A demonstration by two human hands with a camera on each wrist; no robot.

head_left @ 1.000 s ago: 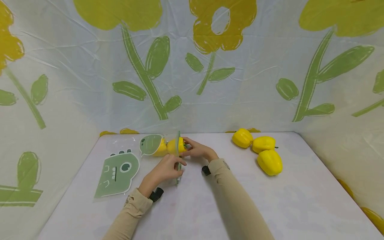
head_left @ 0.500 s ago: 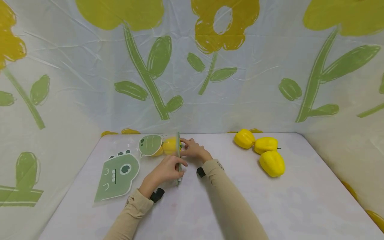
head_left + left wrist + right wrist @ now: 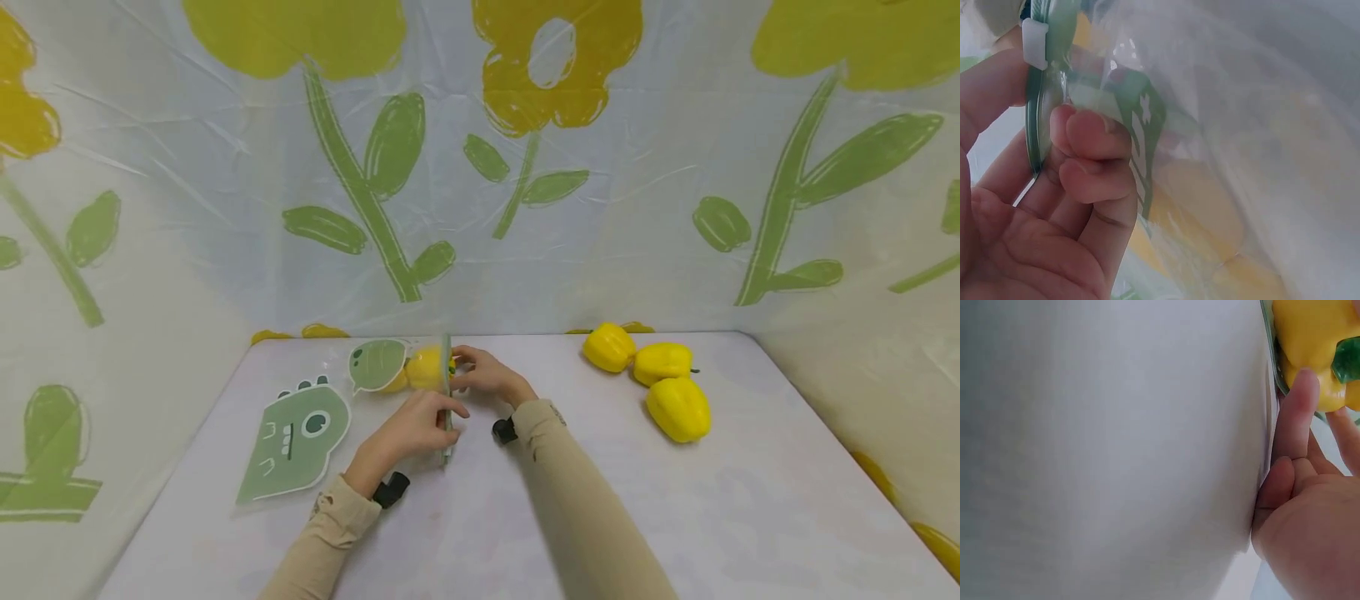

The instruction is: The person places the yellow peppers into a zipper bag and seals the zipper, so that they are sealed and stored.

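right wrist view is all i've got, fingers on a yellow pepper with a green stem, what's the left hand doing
Observer: The left hand holds the bag at its zip edge.

Operator: ok, anything on the far right, mine doesn't reach there

Observer: In the head view, three yellow peppers sit close together on the right part of the table.

Operator: and over on the left

Observer: A second bag, printed with a one-eyed toothy face, lies to the left of the left hand.
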